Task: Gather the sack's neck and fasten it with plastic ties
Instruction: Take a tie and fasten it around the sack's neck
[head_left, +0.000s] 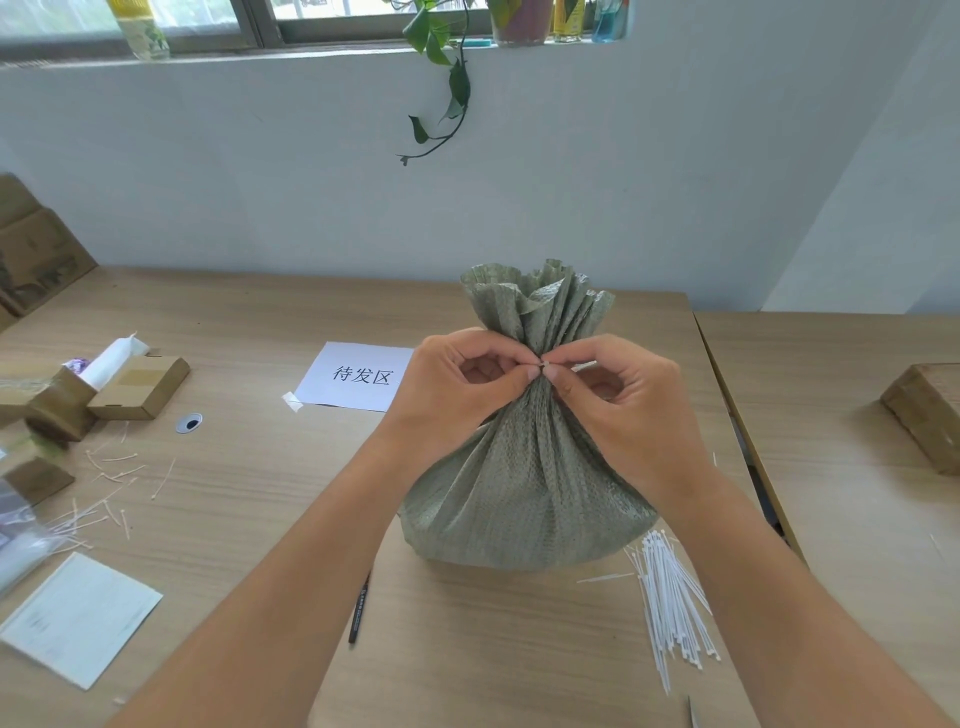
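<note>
Fingertips hide most of the tie (542, 365) at the sack's (530, 483) gathered neck; only a white tail shows. Sack stands mid-surface (467, 649), clear of the right edge, with bare room in front. Left hand (457, 384) and right hand (623, 400) pinch the tie, fingers touching.

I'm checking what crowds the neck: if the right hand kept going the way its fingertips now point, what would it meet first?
The right hand points leftward at the sack neck, already pinching the plastic tie there. Straight on, it would likely meet the left hand fingertips almost at once.
</note>
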